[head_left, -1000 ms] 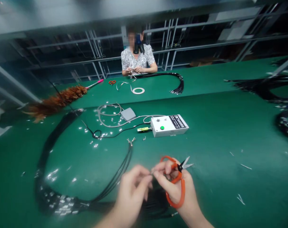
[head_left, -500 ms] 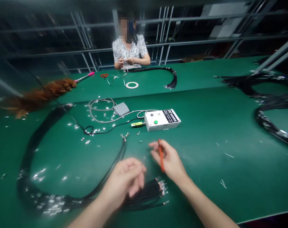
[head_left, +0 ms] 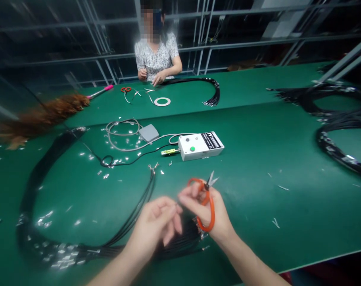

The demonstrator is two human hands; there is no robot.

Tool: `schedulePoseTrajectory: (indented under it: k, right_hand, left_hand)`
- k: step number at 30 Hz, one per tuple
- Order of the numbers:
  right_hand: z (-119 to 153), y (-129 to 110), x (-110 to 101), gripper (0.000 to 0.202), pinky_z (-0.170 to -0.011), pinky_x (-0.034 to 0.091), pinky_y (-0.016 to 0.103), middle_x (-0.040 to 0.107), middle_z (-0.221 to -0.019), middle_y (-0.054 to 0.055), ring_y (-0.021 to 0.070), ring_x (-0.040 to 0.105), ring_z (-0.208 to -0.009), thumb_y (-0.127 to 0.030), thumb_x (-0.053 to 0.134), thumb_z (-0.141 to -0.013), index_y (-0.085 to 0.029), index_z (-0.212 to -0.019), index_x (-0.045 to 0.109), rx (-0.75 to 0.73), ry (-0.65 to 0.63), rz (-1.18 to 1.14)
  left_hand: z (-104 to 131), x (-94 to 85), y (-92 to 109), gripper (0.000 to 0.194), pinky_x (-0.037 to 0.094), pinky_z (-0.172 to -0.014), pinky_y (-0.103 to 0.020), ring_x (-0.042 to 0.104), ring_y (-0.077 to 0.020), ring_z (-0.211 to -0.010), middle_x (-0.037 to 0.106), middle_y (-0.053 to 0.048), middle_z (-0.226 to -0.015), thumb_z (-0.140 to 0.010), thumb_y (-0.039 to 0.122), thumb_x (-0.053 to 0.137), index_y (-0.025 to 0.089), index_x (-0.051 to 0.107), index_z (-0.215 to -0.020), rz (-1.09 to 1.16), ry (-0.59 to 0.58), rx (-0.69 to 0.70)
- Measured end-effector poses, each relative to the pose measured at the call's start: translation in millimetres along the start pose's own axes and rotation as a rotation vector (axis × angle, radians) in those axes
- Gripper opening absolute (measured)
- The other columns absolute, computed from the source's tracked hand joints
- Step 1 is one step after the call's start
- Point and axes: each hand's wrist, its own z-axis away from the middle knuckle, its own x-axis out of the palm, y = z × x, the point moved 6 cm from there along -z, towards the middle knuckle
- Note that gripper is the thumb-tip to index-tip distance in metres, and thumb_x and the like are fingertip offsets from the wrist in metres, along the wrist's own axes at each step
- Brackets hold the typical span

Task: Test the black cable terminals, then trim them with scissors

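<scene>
At far left, a fluffy brown feather duster with a pink-tipped handle lies across the green desk. Below it, a thick loop of black cables, dotted with shiny silver pieces, curves down and round, passing under the left wrist. A flat grey pedal sits inside the coil's upper reach, near its grey cord. A few thin black strands with bare, splayed tips rise from the loop just beside the left hand, whose fingers are curled, thumb towards forefinger; whether anything is pinched there, I cannot tell. Across the desk, a person in a patterned white top sits behind a flat white ring of tape. A white box with a green button stands beyond the hands. The right hand grasps orange-handled scissors, blades apart and pointing away, above the loop's loose cable ends. Farther right lie coiled black cable bundles.
</scene>
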Motion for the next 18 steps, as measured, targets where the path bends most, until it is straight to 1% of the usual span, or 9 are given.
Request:
schedulePoseTrajectory:
  k: [4, 7, 9, 11, 13, 16, 18]
  right_hand:
    - [3, 3, 3, 0.038, -0.073, 0.053, 0.029, 0.066, -0.072, -0.002, 0.0136, 0.064, -0.067, -0.032, 0.081, -0.068, -0.021, -0.069, 0.045, -0.002, 0.024, -0.049]
    - [7, 4, 5, 0.037, -0.074, 0.052, 0.029, 0.065, -0.072, -0.003, 0.0133, 0.063, -0.068, -0.031, 0.081, -0.069, -0.021, -0.070, 0.045, -0.021, 0.040, -0.044]
    - [9, 4, 6, 0.035, -0.075, 0.050, 0.028, 0.063, -0.073, -0.002, 0.0134, 0.062, -0.071, -0.031, 0.079, -0.072, -0.021, -0.071, 0.045, -0.064, 0.060, 0.004]
    - [12, 5, 7, 0.033, -0.074, 0.049, 0.027, 0.062, -0.075, -0.002, 0.0130, 0.060, -0.071, -0.031, 0.076, -0.075, -0.022, -0.072, 0.045, -0.111, 0.083, 0.054]
    - [14, 8, 8, 0.032, -0.072, 0.048, 0.026, 0.060, -0.075, -0.002, 0.0128, 0.058, -0.071, -0.032, 0.074, -0.077, -0.022, -0.072, 0.044, -0.135, 0.103, 0.077]
    - [19, 12, 10, 0.031, -0.070, 0.048, 0.026, 0.058, -0.076, -0.002, 0.0127, 0.057, -0.069, -0.033, 0.072, -0.079, -0.023, -0.072, 0.043, -0.140, 0.129, 0.089]
    - [22, 12, 13, 0.029, -0.066, 0.048, 0.027, 0.058, -0.078, -0.002, 0.0115, 0.056, -0.062, -0.032, 0.069, -0.082, -0.023, -0.074, 0.043, -0.148, 0.107, 0.107]
  left_hand:
    - [0, -2.3, -1, 0.029, 0.019, -0.036, -0.015, 0.040, -0.0020, -0.033, 0.064, -0.002, -0.059, -0.088, 0.039, 0.061, 0.011, 0.057, -0.085, -0.014, 0.034, 0.021]
    - [1, -2.2, 0, 0.027, 0.021, -0.036, -0.015, 0.040, -0.0025, -0.033, 0.063, -0.001, -0.059, -0.090, 0.040, 0.058, 0.013, 0.054, -0.089, -0.020, 0.055, 0.051]
    - [3, -1.7, 2, 0.028, 0.022, -0.036, -0.015, 0.039, -0.0037, -0.033, 0.061, 0.002, -0.058, -0.091, 0.041, 0.057, 0.016, 0.051, -0.103, -0.034, 0.085, 0.091]
    - [7, -1.3, 5, 0.038, 0.025, -0.036, -0.015, 0.038, -0.0050, -0.034, 0.058, 0.004, -0.058, -0.091, 0.043, 0.056, 0.019, 0.046, -0.120, -0.076, 0.130, 0.137]
    - [10, -0.4, 6, 0.046, 0.028, -0.037, -0.017, 0.038, -0.0054, -0.037, 0.055, 0.004, -0.059, -0.092, 0.046, 0.054, 0.019, 0.046, -0.128, -0.147, 0.165, 0.176]
    - [13, 0.7, 3, 0.044, 0.032, -0.042, -0.018, 0.040, -0.0060, -0.044, 0.053, 0.002, -0.063, -0.093, 0.048, 0.050, 0.016, 0.055, -0.123, -0.259, 0.190, 0.203]
    - [13, -0.2, 2, 0.043, 0.034, -0.045, -0.019, 0.041, -0.0070, -0.047, 0.053, 0.002, -0.064, -0.094, 0.047, 0.049, 0.016, 0.056, -0.122, -0.301, 0.210, 0.217]
